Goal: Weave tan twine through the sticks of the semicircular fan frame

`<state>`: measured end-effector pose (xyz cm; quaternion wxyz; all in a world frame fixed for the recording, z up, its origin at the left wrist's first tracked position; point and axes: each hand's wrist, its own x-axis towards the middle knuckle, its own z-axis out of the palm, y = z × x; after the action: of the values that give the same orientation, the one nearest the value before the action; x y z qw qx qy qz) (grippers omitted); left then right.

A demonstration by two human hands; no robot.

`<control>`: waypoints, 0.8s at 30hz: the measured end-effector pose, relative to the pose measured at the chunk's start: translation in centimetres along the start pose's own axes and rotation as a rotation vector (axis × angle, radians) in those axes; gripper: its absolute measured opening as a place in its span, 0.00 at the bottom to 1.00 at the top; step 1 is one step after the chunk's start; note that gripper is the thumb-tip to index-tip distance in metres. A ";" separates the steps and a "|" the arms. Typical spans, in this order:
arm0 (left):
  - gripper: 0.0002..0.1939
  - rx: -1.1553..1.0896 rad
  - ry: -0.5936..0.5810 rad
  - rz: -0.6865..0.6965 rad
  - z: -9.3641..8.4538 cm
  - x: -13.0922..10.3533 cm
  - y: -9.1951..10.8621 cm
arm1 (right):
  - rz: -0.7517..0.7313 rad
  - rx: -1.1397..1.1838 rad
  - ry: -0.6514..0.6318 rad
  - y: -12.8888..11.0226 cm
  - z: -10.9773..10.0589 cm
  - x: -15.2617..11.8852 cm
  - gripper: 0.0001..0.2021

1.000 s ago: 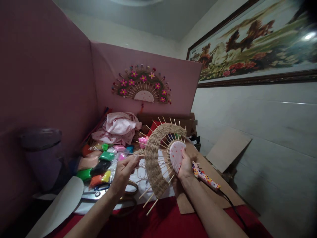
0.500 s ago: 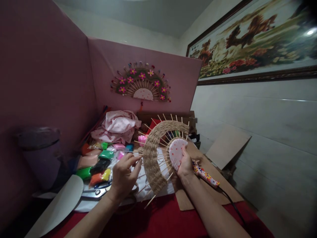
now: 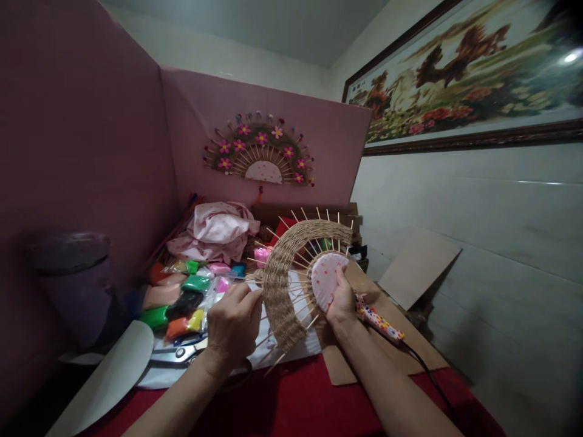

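My right hand [image 3: 342,298] grips the half-round base, covered in dotted pink cloth [image 3: 327,280], of a fan frame. Thin sticks spread out from the base through a wide woven twine band [image 3: 279,288], and their tips stick out past its outer edge. At the band's left edge is my left hand [image 3: 234,321], its fingers curled together near the stick tips. What those fingers hold, if anything, is too small to make out.
Bags of coloured clay [image 3: 197,283], scissors [image 3: 182,354] and bunched pink cloth [image 3: 218,227] lie at the left. A flower-patterned tool [image 3: 380,323] with a black cord rests on cardboard [image 3: 410,346]. A finished flowered fan [image 3: 262,149] hangs behind.
My left hand has turned and its fingers have closed more, with its back now facing me. The fan frame has turned slightly, its upper end shifting right.
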<state>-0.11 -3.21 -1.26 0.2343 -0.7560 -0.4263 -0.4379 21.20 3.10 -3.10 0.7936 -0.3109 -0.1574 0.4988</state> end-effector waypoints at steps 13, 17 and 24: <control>0.07 -0.255 0.014 -0.001 0.5 -0.3 -0.2 | 0.014 0.017 0.084 -0.7 0.5 -0.3 0.16; 0.10 -0.405 -0.065 -0.084 -0.1 0.0 0.2 | 0.029 0.022 0.097 -0.6 0.2 0.1 0.17; 0.12 -0.661 -0.194 -0.311 -0.5 0.3 0.6 | -0.031 -0.033 0.052 -0.1 -0.6 1.0 0.19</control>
<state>0.19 -3.76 -0.74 -0.1330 -0.7550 -0.3918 -0.5087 22.05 3.73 -3.52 0.7997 -0.3342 -0.1498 0.4757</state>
